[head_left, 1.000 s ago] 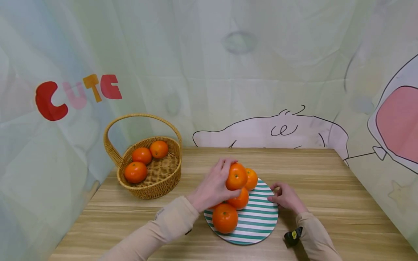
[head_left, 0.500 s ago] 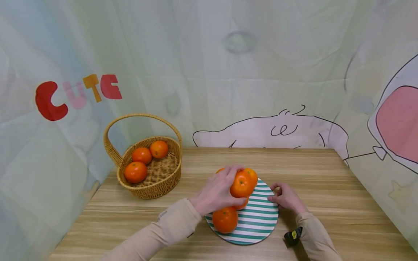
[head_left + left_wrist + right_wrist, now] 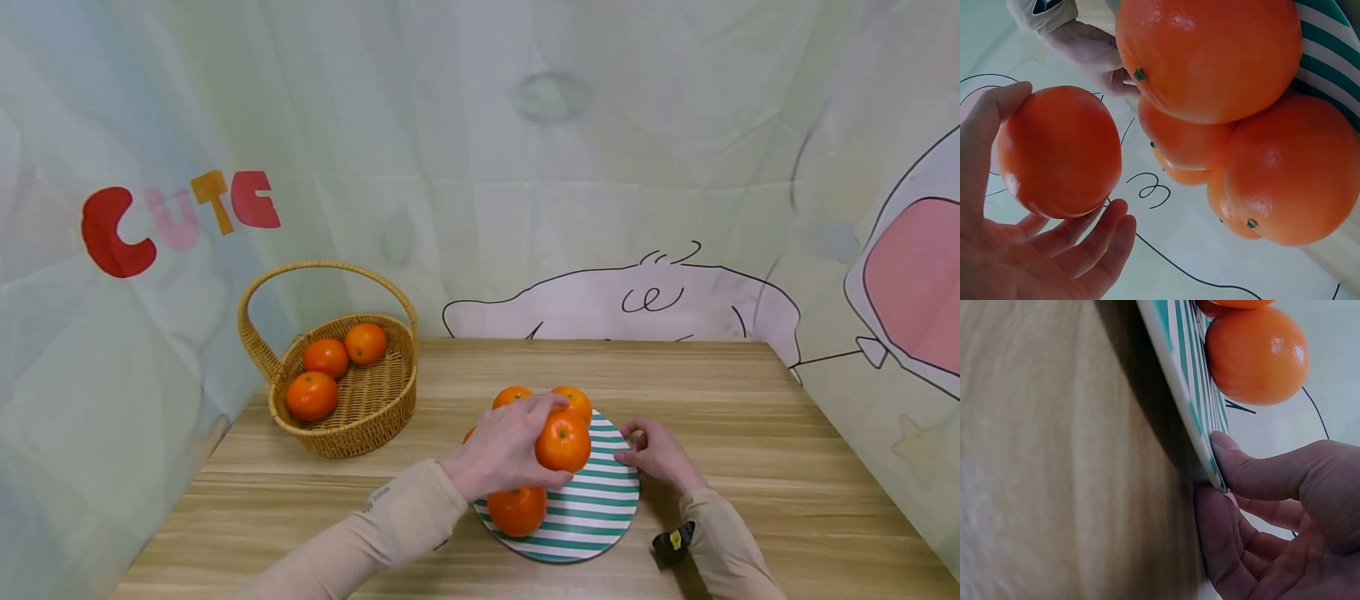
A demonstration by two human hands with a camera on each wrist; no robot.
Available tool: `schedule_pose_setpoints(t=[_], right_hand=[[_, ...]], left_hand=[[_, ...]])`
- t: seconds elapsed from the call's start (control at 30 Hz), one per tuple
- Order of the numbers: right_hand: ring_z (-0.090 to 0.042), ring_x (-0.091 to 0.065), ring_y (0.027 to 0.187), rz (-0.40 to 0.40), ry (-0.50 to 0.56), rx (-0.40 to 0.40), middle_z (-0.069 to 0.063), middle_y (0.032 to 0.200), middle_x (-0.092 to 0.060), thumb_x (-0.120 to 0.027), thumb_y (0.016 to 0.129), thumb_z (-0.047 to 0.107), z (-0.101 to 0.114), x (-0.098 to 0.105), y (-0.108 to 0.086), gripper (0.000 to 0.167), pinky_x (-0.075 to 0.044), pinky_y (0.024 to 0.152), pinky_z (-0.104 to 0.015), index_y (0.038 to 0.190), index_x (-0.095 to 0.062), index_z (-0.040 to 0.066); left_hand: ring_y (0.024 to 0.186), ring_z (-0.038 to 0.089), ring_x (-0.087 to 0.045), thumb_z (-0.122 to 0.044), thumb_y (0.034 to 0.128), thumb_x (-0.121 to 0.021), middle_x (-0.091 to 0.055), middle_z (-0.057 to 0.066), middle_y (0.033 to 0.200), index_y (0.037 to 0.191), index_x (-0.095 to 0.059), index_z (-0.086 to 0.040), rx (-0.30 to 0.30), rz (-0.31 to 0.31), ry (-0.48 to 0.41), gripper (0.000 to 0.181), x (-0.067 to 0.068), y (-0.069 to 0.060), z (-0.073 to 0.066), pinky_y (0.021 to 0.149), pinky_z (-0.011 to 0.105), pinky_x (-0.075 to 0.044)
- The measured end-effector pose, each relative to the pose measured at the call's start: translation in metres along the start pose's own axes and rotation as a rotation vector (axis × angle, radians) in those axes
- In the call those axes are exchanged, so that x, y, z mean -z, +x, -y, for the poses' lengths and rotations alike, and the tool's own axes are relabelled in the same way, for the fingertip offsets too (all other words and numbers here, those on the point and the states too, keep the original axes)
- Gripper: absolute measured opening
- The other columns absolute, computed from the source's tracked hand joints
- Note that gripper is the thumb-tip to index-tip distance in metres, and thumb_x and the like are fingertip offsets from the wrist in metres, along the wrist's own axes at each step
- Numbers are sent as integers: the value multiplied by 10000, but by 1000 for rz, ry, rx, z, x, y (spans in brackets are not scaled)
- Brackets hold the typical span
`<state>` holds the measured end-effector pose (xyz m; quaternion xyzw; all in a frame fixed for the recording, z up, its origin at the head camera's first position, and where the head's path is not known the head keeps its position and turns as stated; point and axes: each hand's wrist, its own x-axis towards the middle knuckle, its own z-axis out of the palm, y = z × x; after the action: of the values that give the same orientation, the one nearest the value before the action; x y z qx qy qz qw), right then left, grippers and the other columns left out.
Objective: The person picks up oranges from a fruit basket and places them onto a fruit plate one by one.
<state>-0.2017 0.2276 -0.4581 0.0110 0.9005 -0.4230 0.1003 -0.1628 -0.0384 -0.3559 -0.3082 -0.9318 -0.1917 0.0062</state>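
My left hand (image 3: pixel 508 443) grips an orange (image 3: pixel 563 442) between thumb and fingers, above the green-and-white striped round plate (image 3: pixel 600 508). In the left wrist view this held orange (image 3: pixel 1060 153) stands apart from the cluster. Several other oranges sit at the plate's left and far side: a front orange (image 3: pixel 517 510), a far right orange (image 3: pixel 573 402) and a far left orange (image 3: pixel 513 396). My left hand hides part of the group. At the plate's right rim, my right hand (image 3: pixel 660 456) pinches the edge, its thumb (image 3: pixel 1254 472) on top and a finger underneath.
A wicker basket (image 3: pixel 363 440) with a tall handle stands at the left back, holding 3 oranges, one of them the near orange (image 3: pixel 312 396). The wooden table (image 3: pixel 750 433) ends at a printed curtain (image 3: pixel 480 167) behind and at both sides.
My left hand has moved the held orange a little right and toward me over the plate, uncovering the far left orange. My right hand has stayed at the rim.
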Motion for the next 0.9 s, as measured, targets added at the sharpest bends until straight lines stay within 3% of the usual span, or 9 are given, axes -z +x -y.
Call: schedule_pose_setpoints(t=[0.2,0.43,0.9], right_hand=[[-200,-517,678,-3,-4,12,-90,801,-540,-738,890,58,0,0,-1,324,-512,608,-286,1163,-587,-28],[-198,-512,677,-2,-3,20,-86,794,-541,-741,888,63,0,0,-1,327,-505,609,-289,1162,-587,-25],[-199,-513,689,3,-12,4,-88,803,-532,-741,890,72,1,1,-1,342,-503,611,-283,1179,-586,-28]], left_hand=[[951,141,-599,-504,767,-784,-670,-11,1171,1365,-441,-206,-51,11,26,752,-5,1,-1,805,277,-507],[1109,120,-613,-535,776,-787,-677,-32,1252,1351,-457,-193,-96,30,66,746,-14,2,-4,1067,399,-416],[1238,87,-562,-574,777,-775,-632,-100,1327,1327,-515,-231,-138,76,172,699,-36,4,-11,1160,411,-338]])
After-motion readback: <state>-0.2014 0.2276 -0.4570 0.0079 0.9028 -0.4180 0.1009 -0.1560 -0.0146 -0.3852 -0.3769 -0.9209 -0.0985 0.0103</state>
